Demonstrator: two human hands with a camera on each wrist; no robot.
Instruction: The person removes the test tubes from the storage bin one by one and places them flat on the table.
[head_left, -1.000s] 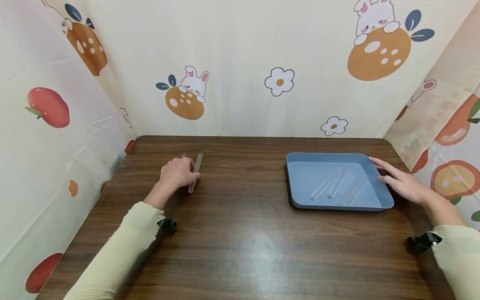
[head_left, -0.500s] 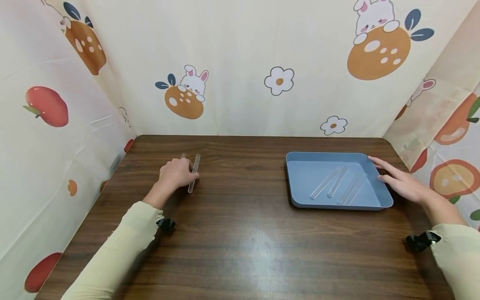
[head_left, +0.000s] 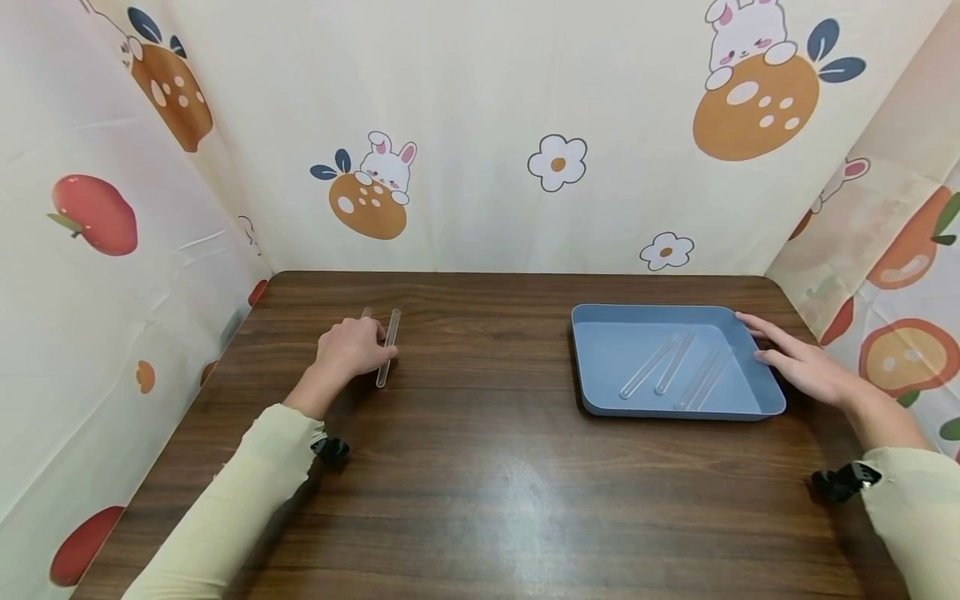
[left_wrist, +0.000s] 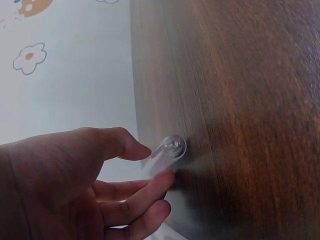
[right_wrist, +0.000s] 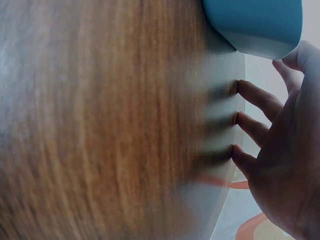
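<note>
Apparently at the step of picking up a clear tube (head_left: 383,371), well left of the blue tray (head_left: 705,313), pinched in the left hand (head_left: 351,346). Laying the right hand (head_left: 802,367), unclenched, against the tray's right edge. Probably calls next for lifting without knocking a likely second tube (head_left: 367,312), farther left of the tray. Shows tubes (head_left: 648,367) inside the tray only from the head; shows the finger (left_wrist: 162,181) opposing the thumb (left_wrist: 131,147) only from the left wrist.

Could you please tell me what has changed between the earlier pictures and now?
Only a little: the far end of the clear tube in the left hand has swung slightly left. Nothing was visibly taken up or let go. The left hand is nearly where it was; the right hand, at the edge of the blue tray, and the tubes inside it look unchanged.
</note>
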